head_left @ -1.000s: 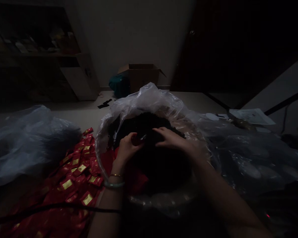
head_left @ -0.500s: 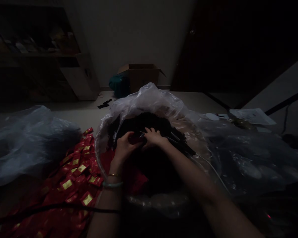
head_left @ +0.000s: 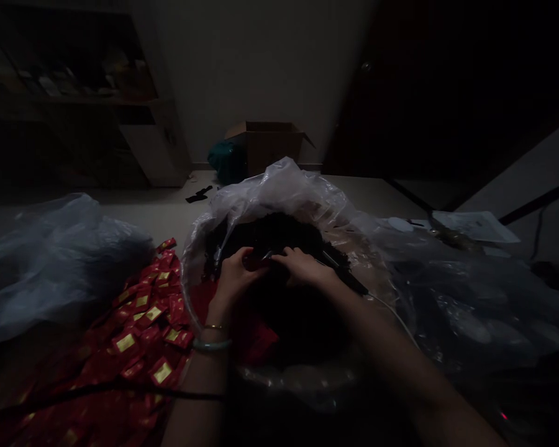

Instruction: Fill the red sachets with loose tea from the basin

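Fingers of left hand (head_left: 233, 279) curled round a red packet (head_left: 255, 263), seemingly unfinished, above ample dark loose matter (head_left: 279, 230) in the bag (head_left: 286, 177); right hand (head_left: 304, 268) beside it, grip unclear; many finished-looking packets (head_left: 154, 313) heaped at left.

A: Exposure?
B: Very dim, source unseen — dark heap (head_left: 279, 230) loses all detail, door (head_left: 423, 93) nearly black.
A: Glare?
B: Faint sheen on plastic liner (head_left: 286, 179); red pinpoint (head_left: 504, 416) lower right.
A: Sharpness?
B: Soft — shelf items (head_left: 50, 85) smeared, edges stretched.
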Demonstrator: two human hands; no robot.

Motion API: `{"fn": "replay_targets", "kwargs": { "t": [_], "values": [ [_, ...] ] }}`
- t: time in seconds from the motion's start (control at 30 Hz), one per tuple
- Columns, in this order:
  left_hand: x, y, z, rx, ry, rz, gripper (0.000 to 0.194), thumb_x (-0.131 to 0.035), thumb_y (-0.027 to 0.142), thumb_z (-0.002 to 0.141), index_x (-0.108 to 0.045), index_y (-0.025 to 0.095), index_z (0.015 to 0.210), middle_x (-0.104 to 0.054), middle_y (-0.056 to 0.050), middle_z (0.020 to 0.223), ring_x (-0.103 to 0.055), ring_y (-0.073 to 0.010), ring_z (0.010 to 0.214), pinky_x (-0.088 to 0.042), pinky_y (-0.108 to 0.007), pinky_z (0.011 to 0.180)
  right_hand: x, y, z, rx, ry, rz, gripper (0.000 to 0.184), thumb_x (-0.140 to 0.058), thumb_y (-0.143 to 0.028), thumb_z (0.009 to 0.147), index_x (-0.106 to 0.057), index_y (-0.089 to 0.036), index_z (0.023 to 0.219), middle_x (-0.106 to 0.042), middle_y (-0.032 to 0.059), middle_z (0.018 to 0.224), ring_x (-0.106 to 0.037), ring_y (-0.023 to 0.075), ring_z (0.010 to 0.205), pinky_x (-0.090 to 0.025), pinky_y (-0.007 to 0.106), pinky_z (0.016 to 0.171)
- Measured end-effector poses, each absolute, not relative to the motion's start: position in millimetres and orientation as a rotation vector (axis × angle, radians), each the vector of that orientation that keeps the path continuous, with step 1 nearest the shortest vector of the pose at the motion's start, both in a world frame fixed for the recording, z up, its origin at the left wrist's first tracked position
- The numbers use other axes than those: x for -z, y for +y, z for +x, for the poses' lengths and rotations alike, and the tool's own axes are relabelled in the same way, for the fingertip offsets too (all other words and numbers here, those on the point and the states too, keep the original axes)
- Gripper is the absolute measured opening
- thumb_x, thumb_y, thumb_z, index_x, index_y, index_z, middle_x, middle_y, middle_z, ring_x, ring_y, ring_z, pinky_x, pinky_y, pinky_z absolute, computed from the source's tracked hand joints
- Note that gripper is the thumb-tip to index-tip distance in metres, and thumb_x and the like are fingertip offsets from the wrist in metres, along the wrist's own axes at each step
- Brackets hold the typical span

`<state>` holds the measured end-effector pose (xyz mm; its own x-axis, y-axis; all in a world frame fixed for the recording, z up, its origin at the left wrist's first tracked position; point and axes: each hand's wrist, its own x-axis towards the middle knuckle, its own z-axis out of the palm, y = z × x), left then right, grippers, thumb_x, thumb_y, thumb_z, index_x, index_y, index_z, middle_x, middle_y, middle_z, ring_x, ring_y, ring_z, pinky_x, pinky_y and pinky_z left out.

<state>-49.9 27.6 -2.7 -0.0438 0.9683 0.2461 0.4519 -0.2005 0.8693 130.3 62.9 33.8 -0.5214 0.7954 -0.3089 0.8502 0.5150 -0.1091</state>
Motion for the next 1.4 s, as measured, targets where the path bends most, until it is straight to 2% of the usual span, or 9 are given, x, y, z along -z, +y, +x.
{"fn": "replay_targets", "kwargs": {
  "t": [0.2,0.4,0.57,0.7,0.93,1.03,1.2,1.3,1.4],
  "values": [
    [0,26,-48,-1.214,1.524,1.684,0.039,-0.076,0.031,0.060,-0.064,0.016,0.094,-0.072,-0.003,0.085,-0.066,-0.0196,0.079,-0.049,-0.027,0.070,-33,56,129,0.428,2.757,1.402,0.038,-0.058,-0.011,0.074,-0.066,-0.024,0.108,-0.057,0.0078,0.104,-0.059,0.0200,0.088,-0.045,0.027,0.073],
    [1,26,-48,-1.198,1.524,1.694,0.041,-0.076,0.032,0.061,-0.064,0.016,0.097,-0.072,-0.004,0.086,-0.067,-0.0201,0.079,-0.050,-0.028,0.070,-24,64,146,0.616,2.898,1.486,0.026,-0.062,-0.007,0.070,-0.072,-0.021,0.090,-0.064,0.0042,0.097,-0.062,0.0171,0.084,-0.046,0.025,0.074],
    [4,28,-48,-1.195,1.513,1.724,0.038,-0.075,0.030,0.061,-0.064,0.018,0.095,-0.071,-0.003,0.084,-0.066,-0.0191,0.077,-0.049,-0.027,0.068,-48,68,158,0.751,3.151,1.705,0.017,-0.066,-0.011,0.070,-0.071,-0.019,0.084,-0.068,0.0037,0.090,-0.064,0.0178,0.086,-0.048,0.029,0.079],
    [4,28,-47,-1.187,1.515,1.735,0.036,-0.074,0.032,0.063,-0.064,0.018,0.095,-0.071,-0.003,0.083,-0.066,-0.0190,0.076,-0.049,-0.027,0.067,-72,61,140,0.883,3.365,1.700,0.018,-0.068,-0.015,0.070,-0.071,-0.021,0.087,-0.069,0.0027,0.094,-0.064,0.0174,0.088,-0.050,0.030,0.082],
    [4,28,-50,-1.180,1.526,1.790,0.036,-0.074,0.030,0.062,-0.062,0.017,0.093,-0.069,-0.002,0.079,-0.065,-0.0186,0.071,-0.048,-0.027,0.063,-78,53,118,1.062,3.313,1.709,0.025,-0.063,-0.009,0.074,-0.069,-0.019,0.096,-0.069,0.0043,0.098,-0.065,0.0162,0.089,-0.051,0.029,0.080],
    [4,28,-49,-1.212,1.527,1.817,0.036,-0.073,0.034,0.065,-0.061,0.018,0.095,-0.069,-0.004,0.084,-0.064,-0.0191,0.075,-0.048,-0.028,0.067,-73,46,122,0.928,3.291,1.679,0.024,-0.064,-0.015,0.077,-0.068,-0.019,0.100,-0.069,0.0049,0.100,-0.063,0.0171,0.089,-0.049,0.031,0.081],
    [8,27,-45,-1.188,1.531,1.951,0.055,-0.077,0.031,0.061,-0.058,0.016,0.111,-0.066,-0.011,0.102,-0.059,-0.0242,0.092,-0.046,-0.034,0.080,-50,32,120,0.541,3.191,1.404,0.030,-0.065,-0.032,0.080,-0.066,-0.019,0.106,-0.067,0.0089,0.103,-0.055,0.0224,0.096,-0.046,0.036,0.083],
    [6,26,-43,-1.078,1.491,1.977,0.054,-0.078,0.030,0.059,-0.060,0.017,0.109,-0.065,-0.009,0.100,-0.058,-0.0244,0.091,-0.046,-0.034,0.080,-38,31,122,0.511,3.151,1.405,0.014,-0.058,-0.021,0.085,-0.069,-0.016,0.092,-0.068,0.0099,0.097,-0.054,0.0214,0.094,-0.046,0.035,0.083],
    [-1,23,-43,-1.076,1.402,1.835,0.049,-0.078,0.031,0.058,-0.063,0.019,0.104,-0.065,-0.005,0.096,-0.058,-0.0227,0.091,-0.046,-0.033,0.080,-39,33,133,0.670,3.238,1.373,0.015,-0.053,-0.012,0.085,-0.068,-0.016,0.087,-0.067,0.0095,0.099,-0.056,0.0197,0.096,-0.045,0.034,0.087]
  ]
}}
